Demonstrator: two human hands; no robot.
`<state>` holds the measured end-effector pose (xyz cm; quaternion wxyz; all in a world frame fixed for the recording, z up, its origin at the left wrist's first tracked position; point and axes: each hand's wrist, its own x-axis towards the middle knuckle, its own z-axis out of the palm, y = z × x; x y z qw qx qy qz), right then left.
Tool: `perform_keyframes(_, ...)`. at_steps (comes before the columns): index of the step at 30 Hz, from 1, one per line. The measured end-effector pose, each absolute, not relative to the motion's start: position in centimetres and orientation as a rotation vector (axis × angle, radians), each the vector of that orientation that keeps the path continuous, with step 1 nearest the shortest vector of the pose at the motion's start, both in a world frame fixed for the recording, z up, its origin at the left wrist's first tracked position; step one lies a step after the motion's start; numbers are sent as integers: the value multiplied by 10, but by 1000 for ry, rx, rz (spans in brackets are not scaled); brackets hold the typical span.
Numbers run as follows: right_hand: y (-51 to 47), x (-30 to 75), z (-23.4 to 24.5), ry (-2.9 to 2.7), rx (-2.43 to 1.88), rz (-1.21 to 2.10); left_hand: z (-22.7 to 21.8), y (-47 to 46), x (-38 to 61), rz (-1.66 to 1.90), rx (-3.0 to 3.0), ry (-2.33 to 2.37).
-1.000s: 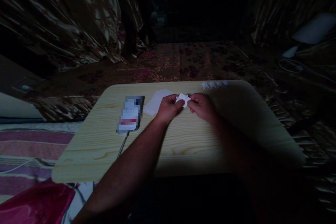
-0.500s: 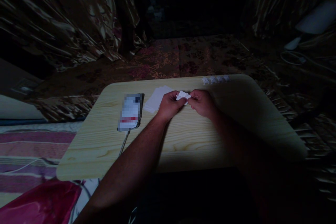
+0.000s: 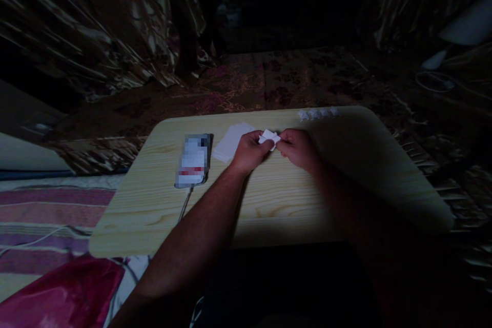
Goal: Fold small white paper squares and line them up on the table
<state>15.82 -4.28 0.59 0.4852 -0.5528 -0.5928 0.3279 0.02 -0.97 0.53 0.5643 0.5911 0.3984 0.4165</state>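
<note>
Between both hands, just above the table, is a small folded white paper (image 3: 269, 136). My left hand (image 3: 251, 151) grips its left side, the thumb lying across its front. At its right edge my right hand (image 3: 299, 147) pinches the paper between thumb and fingers. Behind my left hand lies a stack of white paper sheets (image 3: 229, 143). Several small folded white paper pieces (image 3: 319, 113) stand in a row along the far edge of the table, beyond my right hand. The undersides of the fingers are hidden.
The light wooden table (image 3: 284, 210) has rounded corners. A phone (image 3: 192, 160) with a cable plugged in lies on its left part. A striped cloth (image 3: 49, 215) and a shiny pink item (image 3: 65, 292) are at left. A white lamp (image 3: 467, 25) stands at the far right in dim light.
Both hands keep hold of the folded paper. The left thumb has shifted slightly over its front and the right fingers sit closer to its right edge. The whole view has moved a little.
</note>
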Motion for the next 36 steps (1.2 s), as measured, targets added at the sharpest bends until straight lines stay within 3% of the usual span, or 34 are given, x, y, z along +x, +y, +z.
perform_keyframes(28, -43, 163, 11, -1475, -1426, 697, 7, -8, -1, 986, 1324, 869)
perform_keyframes(36, -45, 161, 17, -1422, -1441, 818, 4, -5, -1, 1047, 1216, 866)
